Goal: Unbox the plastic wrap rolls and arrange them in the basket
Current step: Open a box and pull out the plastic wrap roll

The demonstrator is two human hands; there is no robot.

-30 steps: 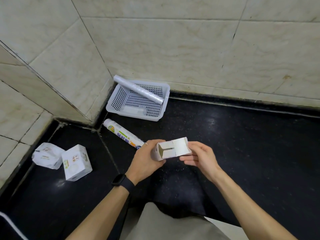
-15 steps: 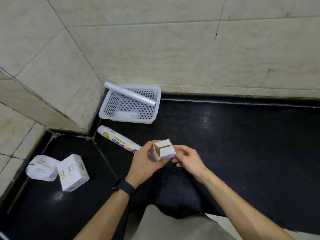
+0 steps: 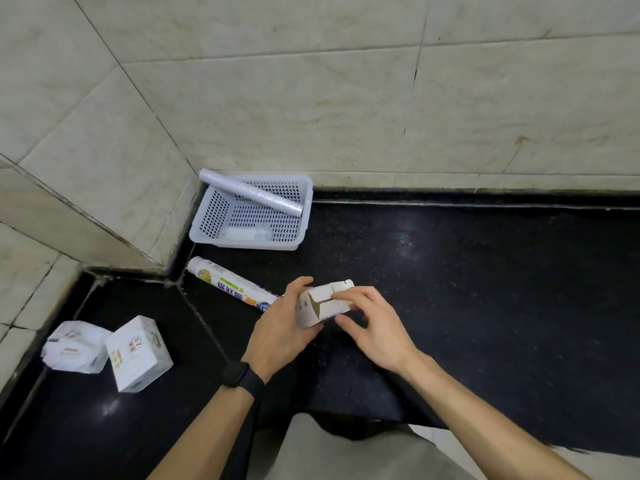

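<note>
My left hand [image 3: 282, 329] grips a small white cardboard box [image 3: 320, 304] from its left end, end flaps open toward me. My right hand [image 3: 372, 325] rests its fingers on the box's top flap and right side. A printed plastic wrap roll [image 3: 230, 284] lies on the black counter just left of my left hand. The white perforated basket [image 3: 251, 242] sits in the corner by the tiled wall. A bare clear wrap roll [image 3: 251, 194] lies diagonally across the basket's rim. Something pale and small lies on the basket's floor; I cannot tell what.
Two white packages [image 3: 138, 353] [image 3: 74, 349] sit on the lower counter section at the left. Tiled walls close off the back and left. The black counter [image 3: 467, 278] stretches to the right. My knee in beige cloth [image 3: 346, 448] is below.
The box's flaps, held wide apart a second ago, have been folded inward. My right hand has come over the box's top. The view has shifted slightly.
</note>
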